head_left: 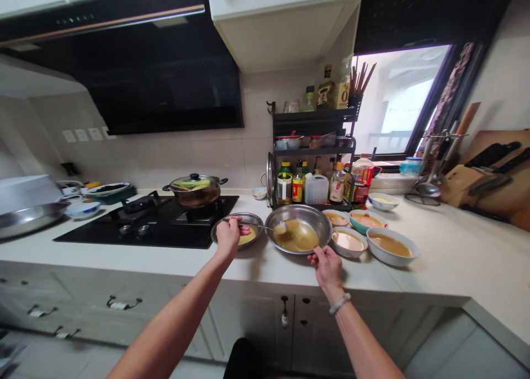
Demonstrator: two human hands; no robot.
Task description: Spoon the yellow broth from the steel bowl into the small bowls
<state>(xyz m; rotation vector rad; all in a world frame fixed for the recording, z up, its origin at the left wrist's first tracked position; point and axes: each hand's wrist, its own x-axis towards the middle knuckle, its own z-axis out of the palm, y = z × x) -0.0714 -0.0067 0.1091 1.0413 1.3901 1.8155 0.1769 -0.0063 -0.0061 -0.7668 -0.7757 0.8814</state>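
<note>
My left hand is closed round the handle of a metal ladle. The ladle's bowl, with yellowish liquid in it, is over the left part of a large steel basin. Yellowish liquid covers the basin's bottom. My right hand pinches the basin's front right rim. Below my left hand stands a smaller steel bowl with pale yellow contents, partly hidden by the hand.
Several bowls of brownish or pinkish liquid, among them a white bowl, stand right of the basin. A lidded pot sits on the black stove. Behind is a rack of bottles; a knife block is far right.
</note>
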